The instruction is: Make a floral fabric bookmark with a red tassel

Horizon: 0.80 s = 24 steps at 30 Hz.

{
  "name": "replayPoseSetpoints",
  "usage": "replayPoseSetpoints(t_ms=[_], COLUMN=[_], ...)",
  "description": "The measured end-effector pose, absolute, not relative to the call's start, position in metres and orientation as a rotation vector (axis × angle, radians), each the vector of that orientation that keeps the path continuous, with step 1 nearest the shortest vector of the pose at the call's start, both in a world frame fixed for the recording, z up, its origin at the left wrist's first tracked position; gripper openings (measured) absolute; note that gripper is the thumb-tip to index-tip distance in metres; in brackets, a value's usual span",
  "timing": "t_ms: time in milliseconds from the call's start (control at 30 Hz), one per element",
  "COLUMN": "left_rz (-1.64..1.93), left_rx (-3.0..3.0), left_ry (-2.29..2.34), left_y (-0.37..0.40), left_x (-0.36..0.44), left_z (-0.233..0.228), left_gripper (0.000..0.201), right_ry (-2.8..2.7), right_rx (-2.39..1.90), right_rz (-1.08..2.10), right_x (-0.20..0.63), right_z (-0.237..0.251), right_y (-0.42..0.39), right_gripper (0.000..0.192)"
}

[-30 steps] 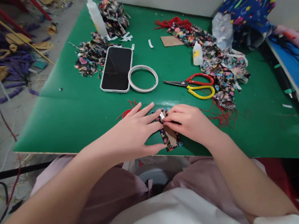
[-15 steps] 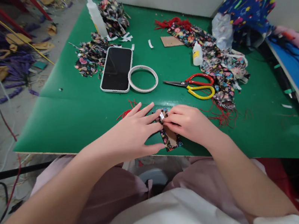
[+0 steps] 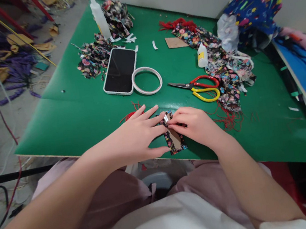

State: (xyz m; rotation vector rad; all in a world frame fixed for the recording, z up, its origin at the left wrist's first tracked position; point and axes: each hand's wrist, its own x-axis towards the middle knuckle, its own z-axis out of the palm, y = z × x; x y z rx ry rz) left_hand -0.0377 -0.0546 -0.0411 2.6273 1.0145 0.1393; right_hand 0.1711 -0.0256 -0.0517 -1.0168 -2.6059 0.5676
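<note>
**Floral fabric piece pinned flat at the near edge of the green bench**

Floral-printed fabric wrapped over a small brown card, the fabric-covered card [image 3: 174, 139], is kept at the near edge of the bench [image 3: 82, 110], directly in front of the person, where both hands can meet over it. The left hand [image 3: 136, 136] is laid flat with its fingers spread apart; its fingertips rest against the left side of the card, apparently so that the piece is held still against the bench. The right hand [image 3: 195, 125] is curled over the card's upper right part, with its fingers brought together in a pinch on a small white strip [image 3: 166, 118] at the top edge, seemingly a tape backing or a folded flap; which it is cannot be told.

Tools are set just beyond the hands, within easy reach. A roll of white tape [image 3: 147, 80] lies touching a face-up phone [image 3: 120, 71]. Red-and-yellow scissors [image 3: 199, 89] lie to the right of the roll, blades pointing toward it. A small glue bottle [image 3: 202, 55] stands upright beside a heap of floral fabric strips [image 3: 225, 70]. A second heap of fabric scraps [image 3: 92, 56] is kept to the far left, near a tall squeeze bottle [image 3: 98, 14]. Loose red threads [image 3: 227, 118] are scattered beside the right hand.
</note>
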Motion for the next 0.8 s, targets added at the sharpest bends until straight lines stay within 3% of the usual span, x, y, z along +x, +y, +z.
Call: replayPoseSetpoints(t_ms=[400,800], left_rz=[0.144,0.171], left_rx=[2.635,2.611], left_ry=[1.018,0.969], left_y=[-0.0547,-0.0545], left_x=[-0.0372,-0.0363], left_z=[-0.0401,-0.0366], left_gripper=[0.046,0.043], right_ry=[-2.713,-2.730], right_rx=[-0.940,-0.921], right_rz=[0.343,0.371], right_x=[0.1690,0.1696], right_z=[-0.0523,-0.0511], right_y=[-0.0301,-0.0283], right_gripper=[0.019,0.020])
